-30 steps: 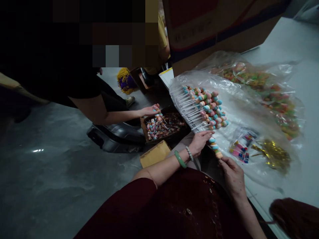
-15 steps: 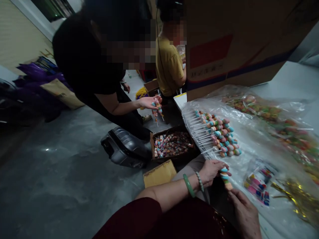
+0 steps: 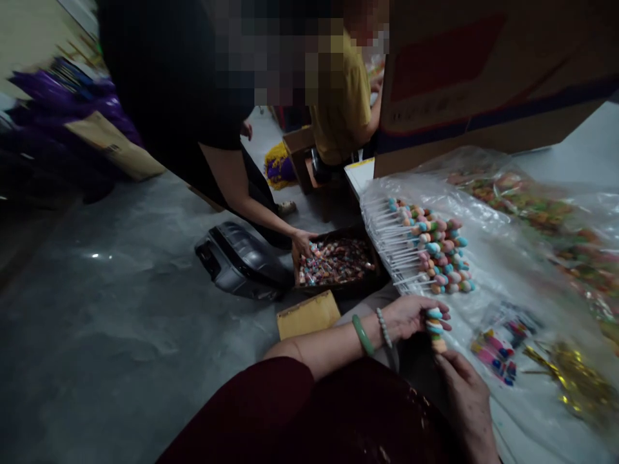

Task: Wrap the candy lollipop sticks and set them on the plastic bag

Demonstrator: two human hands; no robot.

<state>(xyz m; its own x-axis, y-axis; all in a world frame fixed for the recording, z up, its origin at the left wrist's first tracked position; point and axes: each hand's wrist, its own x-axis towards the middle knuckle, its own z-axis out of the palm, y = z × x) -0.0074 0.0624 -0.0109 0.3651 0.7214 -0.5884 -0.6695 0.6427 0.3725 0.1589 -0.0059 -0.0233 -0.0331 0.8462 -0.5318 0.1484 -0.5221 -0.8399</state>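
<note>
My left hand (image 3: 411, 317), with a green bangle and a bead bracelet at the wrist, closes its fingers on the upper part of a marshmallow skewer (image 3: 435, 327). The skewer's pieces are blue, white, orange and green. At its lower, peach-coloured end, my right hand (image 3: 467, 393) pinches with thumb and fingers. Above my hands, a pile of marshmallow skewers (image 3: 438, 248) lies on clear plastic sheeting, with white sticks pointing left. A printed plastic packet (image 3: 500, 348) and a bunch of gold twist ties (image 3: 568, 380) lie to the right of my hands.
A co-worker's hand (image 3: 304, 242) reaches into a box of wrapped candies (image 3: 341, 261). A dark suitcase (image 3: 244, 261) stands left of it, with a yellow cardboard flap (image 3: 309, 314) below. A large carton (image 3: 483, 84) rises behind the table. Bagged colourful sweets (image 3: 522, 200) lie at right.
The co-worker's hand has moved down into the box and the skewers it held no longer show in it. My hands stay on the same skewer; the view has shifted slightly.
</note>
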